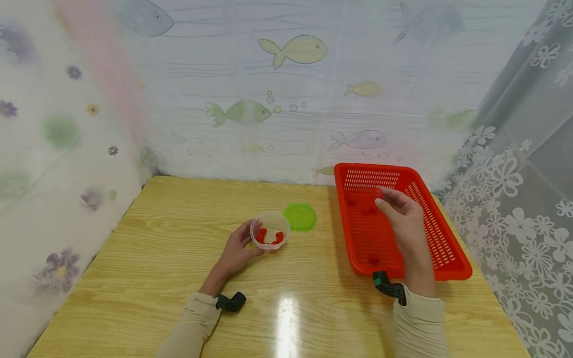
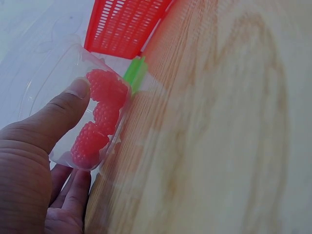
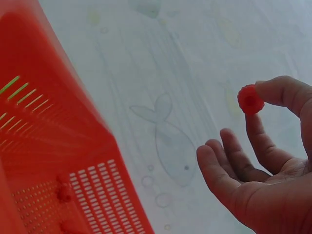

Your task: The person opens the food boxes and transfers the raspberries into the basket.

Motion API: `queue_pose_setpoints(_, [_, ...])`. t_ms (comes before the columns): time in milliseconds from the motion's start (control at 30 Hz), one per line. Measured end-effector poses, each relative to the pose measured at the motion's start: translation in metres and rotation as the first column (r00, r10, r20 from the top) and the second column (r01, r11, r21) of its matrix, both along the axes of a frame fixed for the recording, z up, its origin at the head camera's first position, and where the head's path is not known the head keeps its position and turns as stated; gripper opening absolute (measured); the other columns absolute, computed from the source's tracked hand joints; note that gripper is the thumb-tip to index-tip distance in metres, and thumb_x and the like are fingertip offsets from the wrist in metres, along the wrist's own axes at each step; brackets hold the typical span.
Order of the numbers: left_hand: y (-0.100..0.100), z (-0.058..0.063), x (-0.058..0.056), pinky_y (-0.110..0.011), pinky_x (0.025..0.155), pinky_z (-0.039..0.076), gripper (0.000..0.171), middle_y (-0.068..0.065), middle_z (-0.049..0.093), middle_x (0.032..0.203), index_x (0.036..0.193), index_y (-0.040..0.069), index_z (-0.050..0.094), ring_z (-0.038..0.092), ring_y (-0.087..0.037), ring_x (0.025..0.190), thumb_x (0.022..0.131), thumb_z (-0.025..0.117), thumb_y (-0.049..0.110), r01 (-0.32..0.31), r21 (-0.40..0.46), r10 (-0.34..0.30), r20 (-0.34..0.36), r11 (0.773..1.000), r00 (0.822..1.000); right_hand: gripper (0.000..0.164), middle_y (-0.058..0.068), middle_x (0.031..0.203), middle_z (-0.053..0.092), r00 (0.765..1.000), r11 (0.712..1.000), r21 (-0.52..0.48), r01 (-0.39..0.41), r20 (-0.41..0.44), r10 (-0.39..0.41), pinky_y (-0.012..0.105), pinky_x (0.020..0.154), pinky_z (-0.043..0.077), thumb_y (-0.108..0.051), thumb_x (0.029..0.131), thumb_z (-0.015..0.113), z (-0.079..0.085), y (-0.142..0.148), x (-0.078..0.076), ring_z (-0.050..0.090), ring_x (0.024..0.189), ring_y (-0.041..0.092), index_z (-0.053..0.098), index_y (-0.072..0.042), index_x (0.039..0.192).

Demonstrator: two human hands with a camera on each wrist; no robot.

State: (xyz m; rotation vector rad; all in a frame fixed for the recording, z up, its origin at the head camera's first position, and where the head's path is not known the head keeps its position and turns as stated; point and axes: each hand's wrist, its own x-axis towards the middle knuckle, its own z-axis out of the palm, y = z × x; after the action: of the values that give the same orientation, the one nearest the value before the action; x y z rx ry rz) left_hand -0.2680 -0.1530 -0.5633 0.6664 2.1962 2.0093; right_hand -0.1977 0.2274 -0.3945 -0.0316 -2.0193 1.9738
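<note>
My left hand (image 1: 236, 252) holds a clear round plastic tub (image 1: 270, 218) around its side, tilted toward the head camera. Several red raspberries (image 2: 90, 144) lie inside it; in the left wrist view the thumb is against the tub's wall. Over the red slotted basket (image 1: 347, 233), my right hand (image 1: 407, 221) pinches a single raspberry (image 3: 250, 99) between thumb and one fingertip, the other fingers spread loosely. In the basket lie a few more raspberries (image 1: 373, 259), hard to make out against the same red.
A green lid (image 1: 300, 217) lies flat on the wooden table (image 1: 188, 209), just behind the tub. The basket stands at the table's right side, near a fish-patterned curtain (image 1: 291, 99) at the back and a grey floral curtain (image 1: 532, 219) on the right.
</note>
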Motion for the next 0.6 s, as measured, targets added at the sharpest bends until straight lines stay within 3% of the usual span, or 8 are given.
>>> queue_pose_setpoints(200, [-0.0004, -0.0016, -0.0011, -0.041, 0.113, 0.043, 0.082, -0.022, 0.05, 0.15, 0.152, -0.001, 0.041, 0.047, -0.037, 0.14, 0.081, 0.083, -0.005, -0.004, -0.007, 0.004, 0.006, 1.0, 1.0, 0.037, -0.013, 0.116, 0.069, 0.998, 0.999, 0.027, 0.038, 0.039, -0.039, 0.009, 0.093, 0.05, -0.016, 0.098, 0.07, -0.0009, 0.0055, 0.0017, 0.063, 0.106, 0.006, 0.065, -0.001, 0.132])
queue_pose_setpoints(433, [-0.0007, -0.0025, -0.0014, -0.041, 0.112, 0.044, 0.081, -0.024, 0.05, 0.149, 0.152, -0.001, 0.041, 0.048, -0.039, 0.139, 0.082, 0.082, -0.005, 0.0, -0.01, 0.0, -0.017, 1.0, 1.0, 0.03, -0.007, 0.121, 0.07, 0.997, 0.997, 0.006, 0.07, 0.036, -0.071, 0.01, 0.092, 0.05, -0.014, 0.097, 0.07, -0.0033, 0.0103, 0.0016, 0.061, 0.109, 0.008, 0.07, -0.008, 0.126])
queue_pose_setpoints(600, [-0.0007, -0.001, -0.0006, -0.043, 0.112, 0.043, 0.081, -0.023, 0.05, 0.149, 0.152, 0.0, 0.042, 0.048, -0.038, 0.139, 0.082, 0.082, -0.004, 0.003, -0.007, -0.003, -0.014, 1.0, 1.0, 0.031, -0.011, 0.114, 0.071, 0.996, 0.997, 0.007, 0.083, 0.03, -0.083, 0.01, 0.091, 0.051, -0.014, 0.097, 0.071, -0.0033, 0.0107, 0.0026, 0.061, 0.108, 0.008, 0.07, -0.006, 0.126])
